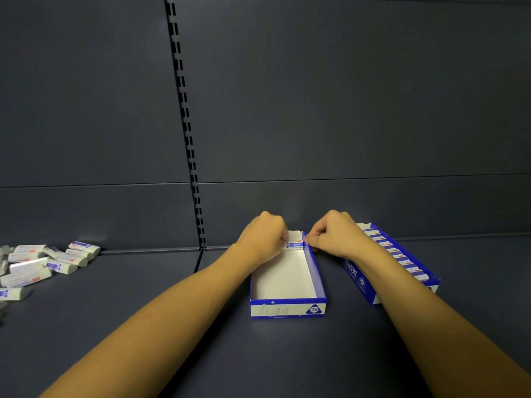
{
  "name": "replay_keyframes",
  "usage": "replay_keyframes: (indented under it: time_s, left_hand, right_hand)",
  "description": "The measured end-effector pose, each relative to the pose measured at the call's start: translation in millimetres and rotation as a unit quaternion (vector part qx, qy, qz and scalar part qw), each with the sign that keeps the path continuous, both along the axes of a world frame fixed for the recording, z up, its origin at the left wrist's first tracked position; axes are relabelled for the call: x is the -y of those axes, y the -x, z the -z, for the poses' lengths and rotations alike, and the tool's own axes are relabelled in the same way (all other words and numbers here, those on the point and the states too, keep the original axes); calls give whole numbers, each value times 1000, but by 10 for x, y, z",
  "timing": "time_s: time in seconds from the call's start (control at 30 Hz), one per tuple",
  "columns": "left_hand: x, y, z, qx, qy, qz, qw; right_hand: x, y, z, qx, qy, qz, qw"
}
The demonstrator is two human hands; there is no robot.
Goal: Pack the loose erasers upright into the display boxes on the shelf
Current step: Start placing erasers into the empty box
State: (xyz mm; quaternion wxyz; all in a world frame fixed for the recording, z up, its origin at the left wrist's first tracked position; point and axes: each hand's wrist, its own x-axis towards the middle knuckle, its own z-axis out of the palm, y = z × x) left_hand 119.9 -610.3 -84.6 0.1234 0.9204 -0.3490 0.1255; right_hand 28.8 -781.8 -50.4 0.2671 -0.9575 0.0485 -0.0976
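my left hand [265, 236] and my right hand [330, 236] are both at the far end of the open blue-and-white display box [288, 308] in the middle of the dark shelf [172, 326], fingers curled, pinching one eraser [295, 244] between them, one hand at each end of it. the eraser stands on edge across the width of the box, close to its back wall, label facing me. the rest of that box shows a bare white floor, and its front panel carries a "2b" mark. just to the right, angled away, sits a second display box [370, 294], with a row of erasers [402, 258] packed upright along its length; my right forearm crosses over its near left side. far to the left, well apart from both boxes, a heap of loose erasers [37, 265] lies flat and jumbled on the shelf near the back panel [316, 96]. a slotted upright strip [186, 124] runs down that panel.
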Motion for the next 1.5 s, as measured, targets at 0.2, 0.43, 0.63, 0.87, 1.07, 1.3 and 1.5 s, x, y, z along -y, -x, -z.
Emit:
replay_keyframes:
  time_s: [0.2,0.43,0.63,0.87,1.07,1.3,1.5]
  left_hand:
    - [28,34,-10,15,-6,-7,1000]
    - [-12,116,-51,11,-51,16,999]
    - [-3,106,-20,28,-13,-9,999]
    - [14,100,16,33,11,-28,999]
    - [-4,86,13,5,46,-34,998]
    - [-124,99,-82,-65,182,-8,981]
    - [-589,89,-258,-19,189,-70,979]
  right_hand:
    - [-7,-26,15,6,6,6,1000]
    - [-9,-16,21,13,4,11,1000]
    - [-16,-6,31,16,9,11,1000]
    - [-23,-2,28,21,11,11,1000]
    - [-32,-5,23,20,8,18,1000]
    - [-40,1,-40,-4,-5,23,1000]
    - [-91,45,-103,-7,5,66,998]
